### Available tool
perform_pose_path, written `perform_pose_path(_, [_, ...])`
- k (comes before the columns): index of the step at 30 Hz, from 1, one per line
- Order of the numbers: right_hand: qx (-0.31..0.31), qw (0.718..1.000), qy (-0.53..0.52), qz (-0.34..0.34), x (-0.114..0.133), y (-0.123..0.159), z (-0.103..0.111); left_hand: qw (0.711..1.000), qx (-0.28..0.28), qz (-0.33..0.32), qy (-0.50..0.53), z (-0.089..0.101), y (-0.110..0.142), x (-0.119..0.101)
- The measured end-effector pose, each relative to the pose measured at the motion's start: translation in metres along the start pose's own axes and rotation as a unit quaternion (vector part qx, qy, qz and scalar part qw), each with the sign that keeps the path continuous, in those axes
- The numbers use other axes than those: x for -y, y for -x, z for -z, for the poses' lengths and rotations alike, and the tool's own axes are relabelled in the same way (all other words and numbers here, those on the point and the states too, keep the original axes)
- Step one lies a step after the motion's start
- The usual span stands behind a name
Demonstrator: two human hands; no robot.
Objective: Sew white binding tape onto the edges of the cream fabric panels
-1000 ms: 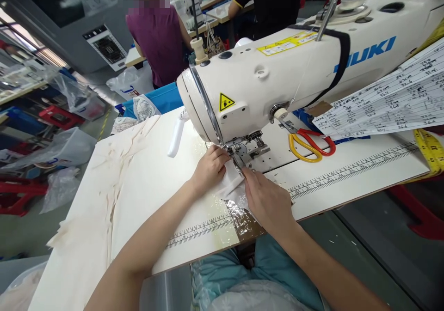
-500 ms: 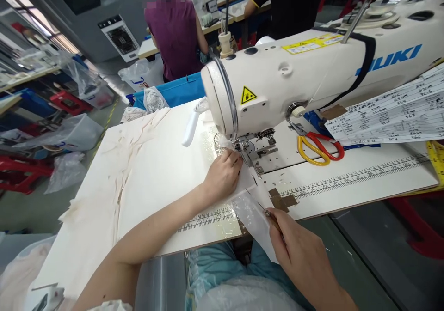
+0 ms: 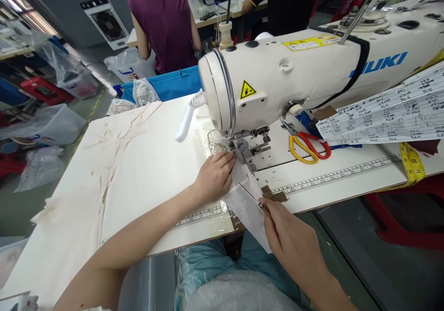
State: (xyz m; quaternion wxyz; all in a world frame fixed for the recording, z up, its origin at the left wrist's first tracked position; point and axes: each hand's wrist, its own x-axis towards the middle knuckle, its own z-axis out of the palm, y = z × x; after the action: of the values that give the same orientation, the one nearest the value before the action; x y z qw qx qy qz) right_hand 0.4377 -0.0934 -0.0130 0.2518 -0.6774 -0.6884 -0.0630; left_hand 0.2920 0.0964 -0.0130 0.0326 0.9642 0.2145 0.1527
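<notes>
My left hand (image 3: 215, 174) is beside the needle area of a white sewing machine (image 3: 270, 80), its fingers together and closed on a thin white fabric (image 3: 244, 207). The fabric runs from the presser foot toward me and hangs over the table's front edge. In my right hand (image 3: 289, 230) is an awl (image 3: 252, 197) with a long thin metal spike and a brownish handle. Its spike lies over the fabric, pointing up and left toward the presser foot. The fingertips of my left hand are partly hidden close to the foot.
Scissors (image 3: 307, 148) with yellow and red handles lie right of the needle. Handwritten paper sheets (image 3: 388, 107) and a yellow tape measure (image 3: 412, 163) are farther right. Pale fabric pieces (image 3: 79, 191) cover the table's left side. Two people sit at work beyond the machine.
The view has shifted, so the machine and table sit slightly farther left. Both hands stay near the fabric, the awl still in my right hand, its spike now showing more clearly.
</notes>
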Motion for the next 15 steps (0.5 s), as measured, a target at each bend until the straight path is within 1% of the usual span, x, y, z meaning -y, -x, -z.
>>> perform_pose_path(3, [-0.004, 1.0, 0.02, 0.008, -0.001, -0.006, 0.002, 1.0, 0.003, 0.007, -0.018, -0.002, 0.0, -0.002])
perform_pose_path(7, [-0.004, 0.999, 0.029, 0.013, -0.001, -0.012, 0.002, 1.0, 0.007, 0.001, -0.027, -0.001, 0.0, -0.004])
perform_pose_path(12, [0.015, 0.999, 0.033, 0.008, -0.002, -0.017, 0.002, 1.0, 0.006, 0.017, -0.018, 0.003, -0.001, -0.008])
perform_pose_path(15, [0.019, 0.999, 0.039, 0.007, -0.002, -0.022, 0.002, 1.0, 0.007, 0.01, -0.011, 0.004, 0.0, -0.011])
